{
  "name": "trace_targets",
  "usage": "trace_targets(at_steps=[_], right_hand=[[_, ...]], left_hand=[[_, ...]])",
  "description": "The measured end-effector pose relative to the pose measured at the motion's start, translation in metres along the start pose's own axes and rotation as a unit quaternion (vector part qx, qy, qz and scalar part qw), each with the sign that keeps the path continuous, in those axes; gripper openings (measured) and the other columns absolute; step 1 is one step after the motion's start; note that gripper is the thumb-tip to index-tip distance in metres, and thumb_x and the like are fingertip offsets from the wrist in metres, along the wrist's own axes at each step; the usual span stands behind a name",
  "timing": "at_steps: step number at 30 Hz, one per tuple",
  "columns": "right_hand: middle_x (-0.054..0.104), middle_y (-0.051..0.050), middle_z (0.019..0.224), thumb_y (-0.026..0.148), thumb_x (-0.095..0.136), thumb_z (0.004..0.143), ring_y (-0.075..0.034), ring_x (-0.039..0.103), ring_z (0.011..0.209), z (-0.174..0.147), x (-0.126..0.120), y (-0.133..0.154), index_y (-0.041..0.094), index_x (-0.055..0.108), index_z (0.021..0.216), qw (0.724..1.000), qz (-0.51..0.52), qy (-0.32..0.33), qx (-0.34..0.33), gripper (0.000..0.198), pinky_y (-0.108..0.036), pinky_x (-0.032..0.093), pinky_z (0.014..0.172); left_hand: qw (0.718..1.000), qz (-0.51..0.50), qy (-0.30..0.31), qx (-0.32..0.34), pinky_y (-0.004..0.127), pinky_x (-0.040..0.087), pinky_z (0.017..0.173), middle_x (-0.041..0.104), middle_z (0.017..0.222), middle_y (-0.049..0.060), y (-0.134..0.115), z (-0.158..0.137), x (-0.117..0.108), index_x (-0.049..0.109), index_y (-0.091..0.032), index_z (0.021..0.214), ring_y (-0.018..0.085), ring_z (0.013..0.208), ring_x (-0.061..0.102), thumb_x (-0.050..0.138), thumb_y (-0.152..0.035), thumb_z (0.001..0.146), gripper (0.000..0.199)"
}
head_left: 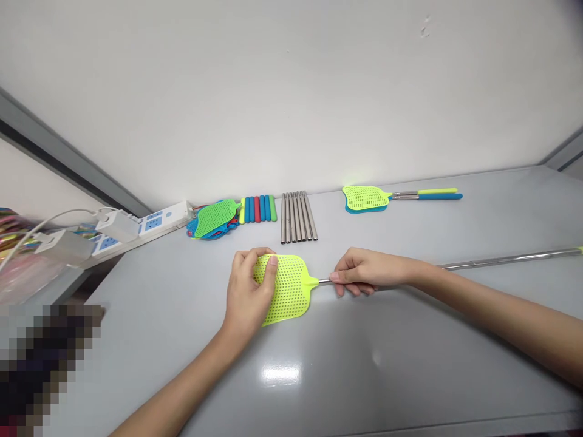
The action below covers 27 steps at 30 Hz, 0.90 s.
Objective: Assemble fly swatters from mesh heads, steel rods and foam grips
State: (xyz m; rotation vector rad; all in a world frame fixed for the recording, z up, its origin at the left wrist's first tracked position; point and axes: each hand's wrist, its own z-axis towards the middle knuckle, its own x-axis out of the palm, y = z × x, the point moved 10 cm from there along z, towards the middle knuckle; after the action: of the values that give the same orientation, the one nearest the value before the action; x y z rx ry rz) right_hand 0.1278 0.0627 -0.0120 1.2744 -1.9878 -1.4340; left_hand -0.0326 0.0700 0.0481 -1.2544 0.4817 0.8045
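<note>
My left hand [249, 291] is closed around the far-left edge of a yellow fly swatter head [289, 288], thumb on top of the perforated face. A thin metal rod [324, 281] joins the head's neck, and my right hand [364, 271] pinches it just right of that neck. Beyond my right wrist the long metal rod [501, 260] runs to the right edge of the view, where a bit of yellow shows. My right hand and forearm hide part of the rod.
At the back lie stacked swatter heads [216, 220], a row of coloured handle grips [257, 209], several metal tubes [298, 217], and fly swatters with yellow and blue handles [365, 198]. A power strip [164, 218] with plugged-in chargers [117, 226] lines the grey table's left edge [136, 291]. A wall stands behind.
</note>
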Motion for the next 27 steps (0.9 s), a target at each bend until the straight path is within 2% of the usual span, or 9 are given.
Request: trace_targets(at_steps=[4,9,15,19,27], right_hand=[[0.046,0.003,0.049,0.049,0.044,0.08,-0.003,0.034,0.034,0.001,-0.001,0.001,0.01,0.062,0.073,1.0,0.013,-0.008,-0.001,0.044,-0.017,0.028,0.035],[0.046,0.004,0.046,0.045,0.034,0.086,-0.003,0.034,0.033,0.003,-0.005,0.001,0.01,0.061,0.077,0.999,0.035,-0.028,-0.002,0.046,-0.017,0.029,0.035],[0.05,0.004,0.053,0.043,0.043,0.083,-0.002,0.034,0.035,0.002,-0.003,0.002,0.013,0.057,0.078,0.999,0.026,-0.013,-0.02,0.034,-0.016,0.029,0.035],[0.051,0.004,0.059,0.044,0.049,0.08,-0.003,0.037,0.038,0.003,-0.001,0.0,0.015,0.056,0.089,1.0,0.028,-0.007,-0.013,0.031,-0.014,0.029,0.034],[0.051,0.003,0.059,0.043,0.049,0.079,-0.003,0.037,0.038,0.005,-0.001,0.0,0.015,0.055,0.082,1.0,0.008,-0.005,-0.026,0.029,-0.014,0.028,0.033]], left_hand=[[1.0,0.001,0.007,-0.01,0.03,0.039,0.079,0.049,0.089,0.001,0.003,0.001,0.001,0.055,-0.024,0.087,0.017,0.088,0.049,0.044,-0.037,0.08,0.02],[1.0,-0.005,0.01,-0.011,0.03,0.038,0.08,0.05,0.091,0.001,0.006,0.002,0.003,0.055,-0.024,0.088,0.017,0.092,0.049,0.044,-0.037,0.08,0.019],[0.999,-0.015,0.025,-0.019,0.03,0.038,0.081,0.05,0.089,0.001,0.01,0.005,0.007,0.056,-0.024,0.087,0.017,0.088,0.049,0.043,-0.037,0.08,0.019],[0.999,-0.018,0.028,-0.022,0.031,0.037,0.081,0.05,0.088,0.001,0.011,0.004,0.007,0.056,-0.024,0.087,0.017,0.088,0.049,0.043,-0.036,0.08,0.019],[0.999,-0.021,0.031,-0.027,0.031,0.037,0.081,0.051,0.089,0.001,0.014,0.004,0.008,0.055,-0.024,0.088,0.017,0.089,0.049,0.043,-0.038,0.08,0.02]])
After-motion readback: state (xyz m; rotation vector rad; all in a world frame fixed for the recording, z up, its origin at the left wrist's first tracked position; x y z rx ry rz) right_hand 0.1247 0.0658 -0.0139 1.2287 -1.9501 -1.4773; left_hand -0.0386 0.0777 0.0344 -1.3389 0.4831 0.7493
